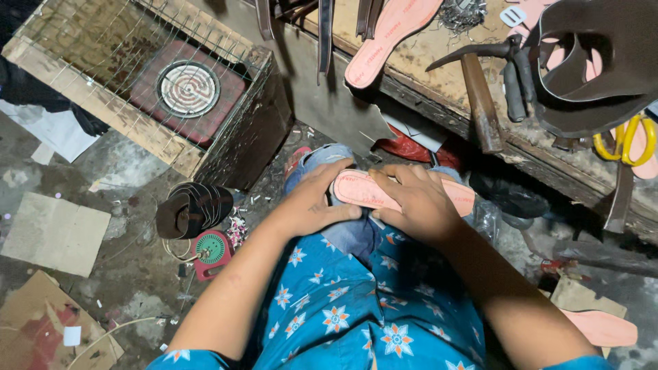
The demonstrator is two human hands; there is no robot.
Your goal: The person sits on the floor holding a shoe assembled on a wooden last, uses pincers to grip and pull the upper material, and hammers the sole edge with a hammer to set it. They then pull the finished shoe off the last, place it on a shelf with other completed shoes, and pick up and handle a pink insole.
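A pink shoe insole (356, 189) lies across my knees, over blue jeans. My left hand (312, 202) grips its left, rounded end, thumb under the edge and fingers curled on top. My right hand (418, 202) presses down on the insole's middle and covers most of it; the right end (462, 199) sticks out past my fingers. I sit in a blue shirt with star-shaped flowers (356, 308).
A worn workbench (439, 51) ahead carries another pink insole (391, 34), a hammer (480, 96), dark sandal straps (596, 68) and yellow-handled scissors (627, 140). A wire-covered wooden box with an electric coil stove (188, 89) stands left. Strap stack (192, 209), cardboard scraps and an insole (603, 327) lie on the floor.
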